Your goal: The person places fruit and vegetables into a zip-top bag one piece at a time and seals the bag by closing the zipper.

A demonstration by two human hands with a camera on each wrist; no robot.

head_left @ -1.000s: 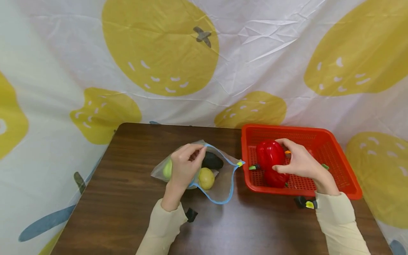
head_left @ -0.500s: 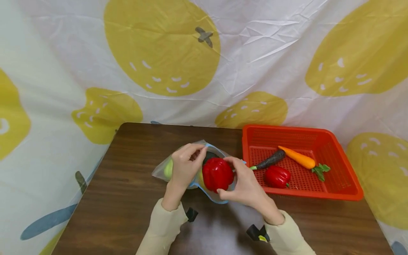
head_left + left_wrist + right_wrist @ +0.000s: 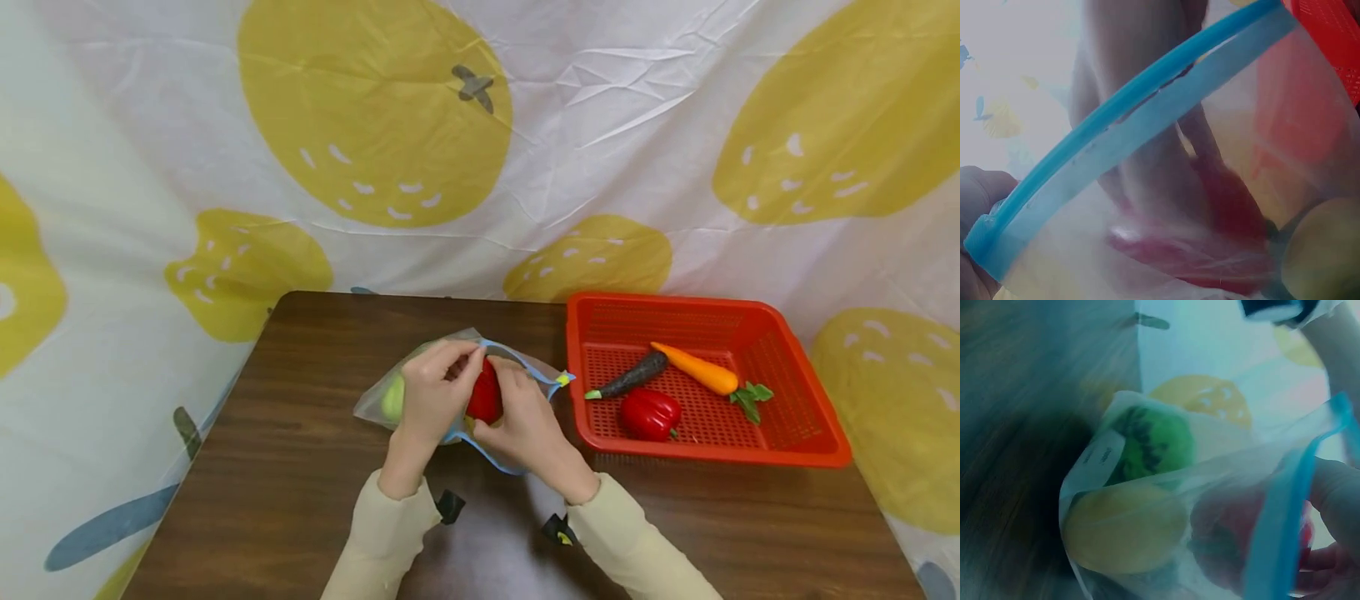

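Before a fruit-print curtain, on a brown table, the blue rim of a clear bag is pinched by the left hand, apparently so its mouth gapes for the red pepper gripped inside by the right hand; a red basket is placed alongside.

dark wood-grain table before a white, fruit-printed cloth

1. Place: a cloth-screened work spot; whether home or studio could not be told.
2. Screen: white cloth, creased, printed with yellow fruit, hung behind and alongside.
3. Tabletop: dark wood-grain, stood close to the cloth.
4. Kitchen wares: red perforated basket and zip bag held produce.
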